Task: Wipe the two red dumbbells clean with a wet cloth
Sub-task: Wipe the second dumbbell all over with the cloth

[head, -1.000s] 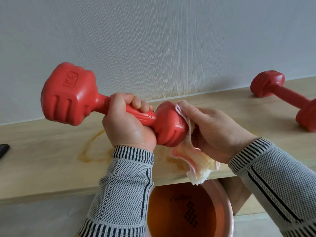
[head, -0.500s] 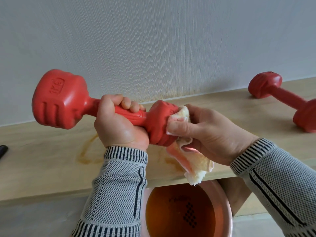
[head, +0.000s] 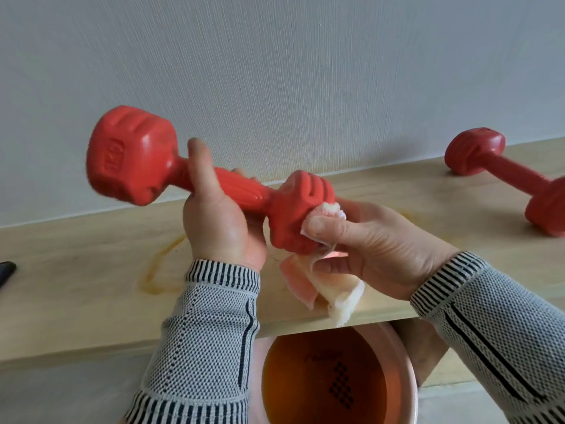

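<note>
Nearest, a basin (head: 406, 362) of orange water sits below the counter (head: 76, 286) edge. Above it the right hand (head: 376, 252) pinches the wet cloth (head: 330, 289) against the held dumbbell (head: 195, 179)'s near head, while the left hand (head: 220, 228)'s fingers cup the handle loosely, thumb lifted, so a slip could drop it into the basin. The second dumbbell (head: 513, 182) lies far right on the counter.

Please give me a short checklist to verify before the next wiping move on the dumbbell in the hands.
1. Left hand holds the dumbbell by its handle: ok, though the thumb is lifted.
2. Right hand presses the cloth on the near head: ok.
3. Cloth wet enough: cannot tell.
4. Basin under the dripping cloth: ok.
5. Second dumbbell rests on the shelf, apart: ok.
</note>
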A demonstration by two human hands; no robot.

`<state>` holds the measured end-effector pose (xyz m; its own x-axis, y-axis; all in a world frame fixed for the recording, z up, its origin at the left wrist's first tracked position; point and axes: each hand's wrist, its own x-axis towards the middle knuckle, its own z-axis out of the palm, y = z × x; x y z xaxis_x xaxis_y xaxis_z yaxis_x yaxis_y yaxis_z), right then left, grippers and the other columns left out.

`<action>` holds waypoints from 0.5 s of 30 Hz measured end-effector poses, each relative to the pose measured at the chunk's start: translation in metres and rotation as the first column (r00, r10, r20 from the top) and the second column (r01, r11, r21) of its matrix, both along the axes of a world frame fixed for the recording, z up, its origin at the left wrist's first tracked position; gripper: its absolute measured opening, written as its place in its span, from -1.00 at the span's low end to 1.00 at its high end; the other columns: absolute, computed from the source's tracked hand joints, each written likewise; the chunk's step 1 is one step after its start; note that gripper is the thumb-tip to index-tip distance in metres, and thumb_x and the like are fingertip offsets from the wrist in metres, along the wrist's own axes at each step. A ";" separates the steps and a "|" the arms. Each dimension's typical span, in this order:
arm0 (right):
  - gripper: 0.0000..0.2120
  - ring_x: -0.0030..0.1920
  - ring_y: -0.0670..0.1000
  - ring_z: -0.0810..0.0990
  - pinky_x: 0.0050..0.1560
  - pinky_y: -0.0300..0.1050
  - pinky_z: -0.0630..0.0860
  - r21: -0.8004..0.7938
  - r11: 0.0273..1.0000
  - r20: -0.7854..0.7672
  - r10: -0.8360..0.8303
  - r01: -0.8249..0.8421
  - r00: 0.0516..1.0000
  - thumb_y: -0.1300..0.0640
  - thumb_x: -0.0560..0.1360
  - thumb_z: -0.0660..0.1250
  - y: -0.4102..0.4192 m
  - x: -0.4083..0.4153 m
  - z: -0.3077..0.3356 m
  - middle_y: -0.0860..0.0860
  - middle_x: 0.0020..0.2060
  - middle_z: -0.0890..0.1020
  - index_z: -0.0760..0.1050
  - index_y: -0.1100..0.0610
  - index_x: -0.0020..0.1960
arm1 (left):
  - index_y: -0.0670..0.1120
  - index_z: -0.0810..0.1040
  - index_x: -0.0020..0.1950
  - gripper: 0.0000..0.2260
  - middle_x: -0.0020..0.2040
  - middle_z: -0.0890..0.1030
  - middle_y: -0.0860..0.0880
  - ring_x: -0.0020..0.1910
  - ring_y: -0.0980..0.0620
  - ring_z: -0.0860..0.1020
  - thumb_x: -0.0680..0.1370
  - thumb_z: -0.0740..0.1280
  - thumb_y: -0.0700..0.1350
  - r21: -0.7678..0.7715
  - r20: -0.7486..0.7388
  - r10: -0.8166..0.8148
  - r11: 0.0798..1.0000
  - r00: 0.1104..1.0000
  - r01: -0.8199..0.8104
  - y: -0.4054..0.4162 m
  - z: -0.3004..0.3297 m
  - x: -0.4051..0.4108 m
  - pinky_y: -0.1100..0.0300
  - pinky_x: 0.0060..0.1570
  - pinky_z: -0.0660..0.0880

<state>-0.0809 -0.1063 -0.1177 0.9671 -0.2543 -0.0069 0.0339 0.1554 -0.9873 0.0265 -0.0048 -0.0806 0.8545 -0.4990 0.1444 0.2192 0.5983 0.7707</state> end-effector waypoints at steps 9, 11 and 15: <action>-0.61 -0.18 0.01 0.51 -0.13 -0.03 0.51 -0.067 0.998 0.075 0.023 -0.018 0.997 0.12 0.34 0.48 -0.003 -0.004 0.007 0.07 -0.13 0.59 0.58 0.17 0.14 | -0.03 0.39 -0.31 -0.70 -0.44 0.39 0.07 -0.48 0.12 0.41 0.54 0.40 -0.01 -0.074 -0.377 0.145 0.980 0.915 -0.186 -0.004 -0.007 0.008 0.19 -0.26 0.47; -0.70 -0.20 -0.02 0.49 -0.13 -0.09 0.46 0.018 0.997 0.089 0.070 -0.072 0.994 0.13 0.28 0.46 -0.006 -0.006 0.009 0.02 -0.21 0.55 0.60 0.20 -0.01 | -0.03 0.39 -0.31 -0.72 -0.44 0.40 0.07 -0.49 0.12 0.41 0.55 0.39 -0.04 -0.092 -0.379 0.169 0.971 0.910 -0.219 -0.004 -0.007 0.010 0.21 -0.31 0.46; -0.86 -0.26 -0.04 0.46 -0.23 -0.18 0.46 0.075 0.994 0.094 0.074 -0.081 0.993 0.14 0.22 0.33 -0.006 -0.004 0.013 0.00 -0.32 0.48 0.52 0.19 -0.26 | -0.03 0.40 -0.33 -0.72 -0.46 0.40 0.08 -0.50 0.12 0.41 0.55 0.38 -0.08 -0.102 -0.328 0.221 0.958 0.918 -0.267 -0.003 -0.006 0.007 0.19 -0.32 0.47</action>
